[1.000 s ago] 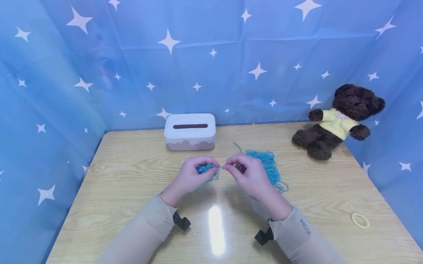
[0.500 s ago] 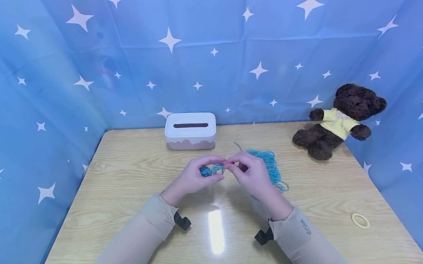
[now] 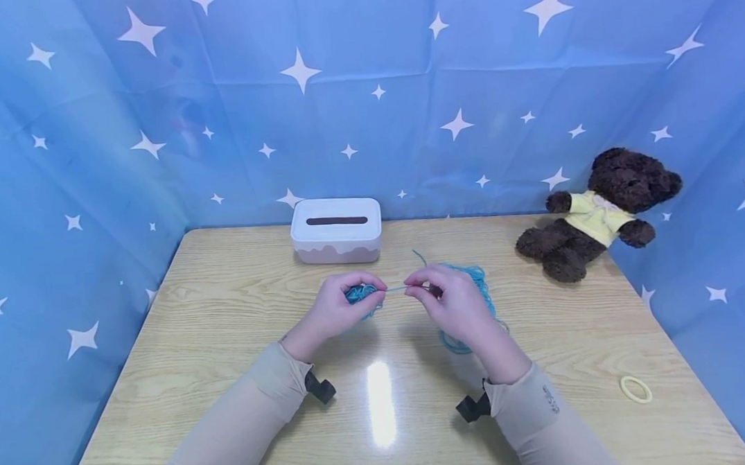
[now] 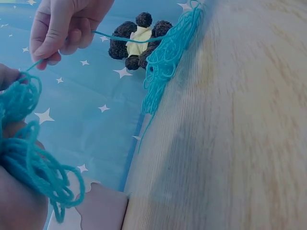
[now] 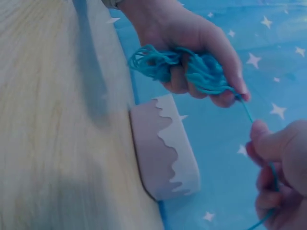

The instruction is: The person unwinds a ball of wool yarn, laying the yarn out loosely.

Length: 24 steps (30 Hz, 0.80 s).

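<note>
Evidently the step in hand is drawing out a single strand (image 3: 396, 288) of turquoise yarn between a loose heap (image 3: 478, 278) and a looped bundle (image 5: 206, 74), probably so as to gather it into the bundle; that is a reading of the pose. The left hand (image 3: 338, 306) curls round the bundle, thumb and finger closed where the strand leaves it; the right hand (image 3: 455, 304) pinches the same strand a little way off, so the two hands stand apart with a straight length between them. In the left wrist view the yarn runs from the right hand to the heap; the heap lies on the bench (image 3: 185, 365), partly hidden behind that hand.

The next move seems to call for laying this length against the bundle while keeping the loops in the left palm; a light, even pull looks wise, since the heap is jumbled and could snag, and the dangling loops could catch a finger.

Around them, a tissue box (image 3: 337, 248) sits behind the left hand, near but apart; a brown teddy bear (image 3: 587, 226) in yellow tilts at the far right; a pale ring (image 3: 636, 389) lies nearer, also to the right; a starry blue curtain (image 3: 363, 25) hangs behind; none of these blocks the strand.
</note>
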Available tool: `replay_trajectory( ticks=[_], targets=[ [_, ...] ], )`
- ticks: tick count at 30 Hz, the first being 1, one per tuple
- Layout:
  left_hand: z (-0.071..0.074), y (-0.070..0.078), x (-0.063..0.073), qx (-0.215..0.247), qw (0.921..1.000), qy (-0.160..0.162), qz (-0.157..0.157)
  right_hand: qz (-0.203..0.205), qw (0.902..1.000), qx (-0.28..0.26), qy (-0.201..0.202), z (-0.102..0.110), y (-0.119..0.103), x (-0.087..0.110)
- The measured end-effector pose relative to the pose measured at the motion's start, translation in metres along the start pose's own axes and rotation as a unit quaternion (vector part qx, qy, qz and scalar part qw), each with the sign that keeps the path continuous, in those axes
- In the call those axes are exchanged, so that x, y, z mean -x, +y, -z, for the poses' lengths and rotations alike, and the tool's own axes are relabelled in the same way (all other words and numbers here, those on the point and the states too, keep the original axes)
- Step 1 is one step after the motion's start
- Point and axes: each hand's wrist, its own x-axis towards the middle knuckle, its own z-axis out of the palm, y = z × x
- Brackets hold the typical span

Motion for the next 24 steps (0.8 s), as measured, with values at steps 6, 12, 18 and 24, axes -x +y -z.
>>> replay_trajectory(
  ticks=[6, 12, 18, 24],
  targets=[
    [0.0, -0.001, 0.0, 0.001, 1.0, -0.005, -0.006, -0.032, 0.9987, -0.006, -0.04, 0.008, 0.0, 0.0],
    [-0.001, 0.001, -0.001, -0.04, 0.9984, -0.039, 0.001, -0.047, 0.997, -0.034, -0.051, 0.011, -0.002, 0.002],
    [-0.001, -0.001, -0.001, 0.001, 0.9972, -0.075, 0.0, -0.052, 0.9964, -0.054, -0.038, 0.012, -0.005, 0.003],
    [0.003, -0.001, 0.002, 0.035, 0.9979, -0.053, -0.01, -0.05, 0.997, -0.052, -0.027, 0.01, -0.001, 0.004]
  ],
)
